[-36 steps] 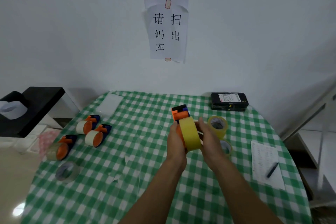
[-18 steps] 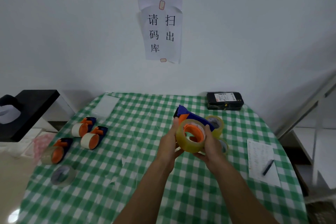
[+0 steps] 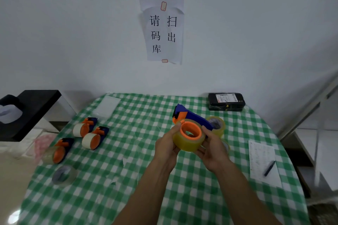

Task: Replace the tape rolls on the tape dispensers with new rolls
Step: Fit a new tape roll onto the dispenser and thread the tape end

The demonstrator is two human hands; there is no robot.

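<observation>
Tape dispenser point(image 3: 193, 116), blue with orange hub, held above mid-table. We note a green-checked tablecloth point(image 3: 139, 170) set against a white wall hung with paper notices point(image 3: 163, 36), and a black parcel point(image 3: 226, 101) at far right. Left hand point(image 3: 165, 145) and right hand point(image 3: 213, 150) both curl round its yellowish clear tape roll point(image 3: 188, 142), seated on the hub.

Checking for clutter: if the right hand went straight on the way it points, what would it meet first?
The right hand grips the tape roll on the blue dispenser, held with the left hand. Beyond it, seemingly only tablecloth up to the wall.
</observation>
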